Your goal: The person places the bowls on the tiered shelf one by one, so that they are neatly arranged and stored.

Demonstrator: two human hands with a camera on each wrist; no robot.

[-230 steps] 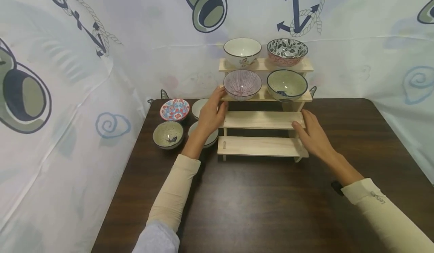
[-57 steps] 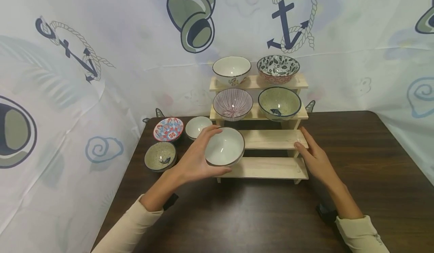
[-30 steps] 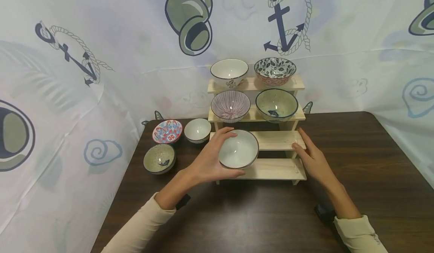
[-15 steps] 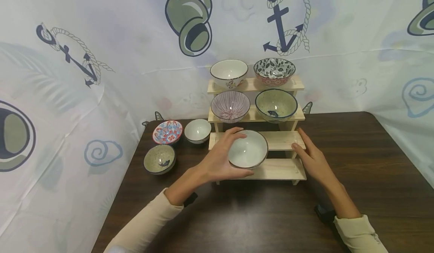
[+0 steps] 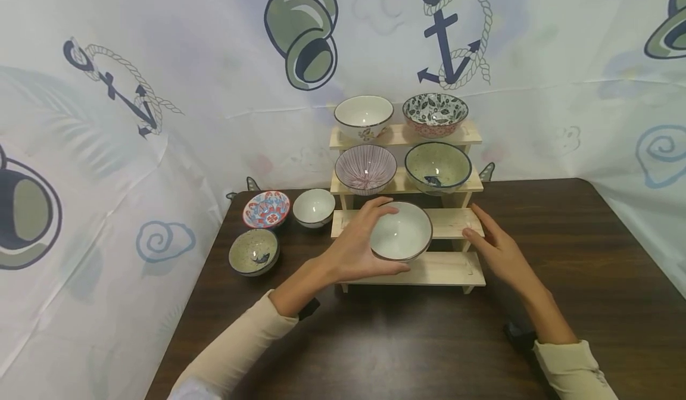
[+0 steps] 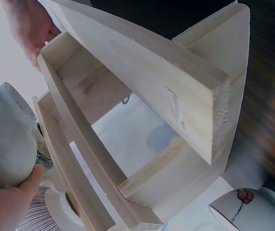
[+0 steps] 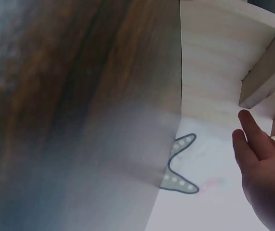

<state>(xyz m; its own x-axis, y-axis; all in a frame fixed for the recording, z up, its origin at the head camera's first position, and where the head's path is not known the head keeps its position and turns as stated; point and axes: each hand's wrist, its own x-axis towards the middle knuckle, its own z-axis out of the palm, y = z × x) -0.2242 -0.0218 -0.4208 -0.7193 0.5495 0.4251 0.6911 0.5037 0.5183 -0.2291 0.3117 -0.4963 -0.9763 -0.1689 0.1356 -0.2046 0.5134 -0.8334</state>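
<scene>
My left hand (image 5: 356,251) holds a white bowl (image 5: 402,231) with a dark rim, thumb below and fingers above, its inside facing me. In the left wrist view a red flower shows on the outside of this bowl (image 6: 2,134). It overlaps the two lower shelves of a four-tier wooden display rack (image 5: 455,222) in the head view. My right hand (image 5: 501,254) grips the right end of the second shelf from the bottom between thumb and forefinger. From the right wrist, two of its other fingers (image 7: 257,139) show stretched out beside the rack's end.
Two bowls, one white (image 5: 364,114) and one leaf-patterned (image 5: 435,114), fill the top shelf. Below them sit a purple-striped bowl (image 5: 366,171) and a green bowl (image 5: 437,168). Left on the dark table (image 5: 375,340) stand a red-blue bowl (image 5: 266,209), a white bowl (image 5: 313,207) and a speckled bowl (image 5: 254,252).
My left hand has picked up the white bowl from the table at left and carried it rightward, in front of the rack's lower shelves. The right hand keeps its place on the rack.
</scene>
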